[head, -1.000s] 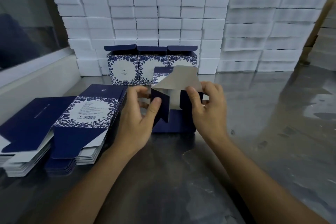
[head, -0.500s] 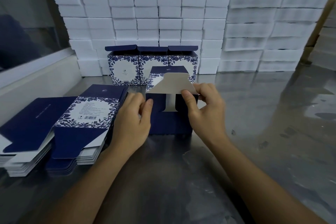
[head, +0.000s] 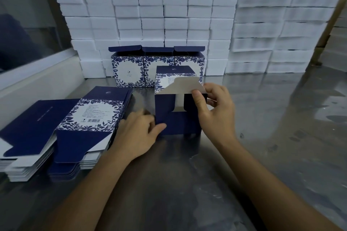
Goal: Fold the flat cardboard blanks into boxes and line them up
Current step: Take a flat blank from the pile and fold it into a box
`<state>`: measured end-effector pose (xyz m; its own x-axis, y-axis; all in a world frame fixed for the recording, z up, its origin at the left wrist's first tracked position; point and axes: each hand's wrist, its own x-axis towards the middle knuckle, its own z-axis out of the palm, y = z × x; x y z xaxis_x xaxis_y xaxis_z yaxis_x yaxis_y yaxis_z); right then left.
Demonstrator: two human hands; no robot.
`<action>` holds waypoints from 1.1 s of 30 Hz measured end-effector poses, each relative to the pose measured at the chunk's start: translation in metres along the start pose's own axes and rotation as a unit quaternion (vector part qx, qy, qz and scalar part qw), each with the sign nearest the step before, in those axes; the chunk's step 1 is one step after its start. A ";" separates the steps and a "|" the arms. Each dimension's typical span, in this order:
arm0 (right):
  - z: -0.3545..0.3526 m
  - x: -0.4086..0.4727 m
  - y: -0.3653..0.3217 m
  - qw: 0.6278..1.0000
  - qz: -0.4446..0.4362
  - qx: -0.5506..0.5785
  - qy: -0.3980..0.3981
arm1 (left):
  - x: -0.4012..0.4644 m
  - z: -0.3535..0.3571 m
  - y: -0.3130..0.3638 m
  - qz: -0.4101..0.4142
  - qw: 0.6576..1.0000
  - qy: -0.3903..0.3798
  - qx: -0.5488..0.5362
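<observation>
A half-folded navy box [head: 174, 124] with blue floral sides lies on the steel table, its end flaps facing me. My right hand [head: 216, 112] pinches the grey inner flap [head: 183, 86] at its right corner and bends it down over the two navy side flaps. My left hand [head: 139, 133] is blurred at the box's lower left corner, thumb against the navy face. Three finished boxes [head: 157, 67] stand in a row behind, lids up. Two stacks of flat blanks [head: 88, 125] lie at the left.
White foam blocks [head: 169, 15] are stacked as a wall behind the row and along the right [head: 272, 33]. A white ledge with a glass pane [head: 37, 73] runs along the left. The steel table [head: 262, 137] stretches to the right and toward me.
Both navy side flaps have been folded in. My left hand dropped from the left flap to the box's lower left corner. The grey flap, pinched by my right hand, came down lower.
</observation>
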<state>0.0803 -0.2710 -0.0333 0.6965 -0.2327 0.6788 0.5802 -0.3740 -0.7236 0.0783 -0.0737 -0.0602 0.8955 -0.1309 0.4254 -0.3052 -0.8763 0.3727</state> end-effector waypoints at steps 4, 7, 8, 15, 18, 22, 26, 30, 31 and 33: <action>-0.001 0.000 -0.002 0.996 0.064 0.022 -0.052 | 0.003 0.003 -0.005 -0.030 0.998 -0.044 0.035; -0.002 0.000 -0.003 0.992 0.077 0.059 -0.081 | 0.004 0.000 -0.006 -0.028 0.998 -0.050 0.024; -0.003 0.000 -0.004 0.990 0.086 0.081 -0.083 | 0.003 -0.001 -0.006 -0.026 0.998 -0.050 0.018; -0.005 0.004 -0.001 0.987 0.104 0.069 -0.100 | 0.001 -0.013 0.014 -0.059 0.939 0.090 -0.327; -0.003 0.001 0.001 0.995 0.054 0.014 -0.079 | -0.001 -0.012 0.021 0.002 0.945 0.109 -0.310; -0.002 -0.002 -0.001 0.996 -0.034 -0.047 -0.070 | -0.003 -0.010 0.023 0.047 0.960 0.205 -0.187; 0.005 -0.008 -0.012 0.983 -0.113 -0.132 -0.058 | -0.006 -0.013 0.032 0.067 0.963 0.224 -0.135; 0.016 -0.014 -0.022 0.957 -0.167 -0.229 -0.068 | -0.008 -0.014 0.041 0.071 0.969 0.222 -0.088; 0.017 -0.015 -0.024 0.953 -0.171 -0.238 -0.071 | -0.008 -0.015 0.042 0.071 0.970 0.220 -0.081; 0.018 -0.015 -0.023 0.950 -0.180 -0.247 -0.062 | -0.007 -0.015 0.042 0.067 0.971 0.220 -0.068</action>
<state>0.0642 -0.2424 -0.0285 0.5520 0.0864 0.8294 0.5433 -0.7918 -0.2791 0.0546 -0.1026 -0.0350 0.6295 -0.0023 0.7770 -0.4750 -0.7925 0.3825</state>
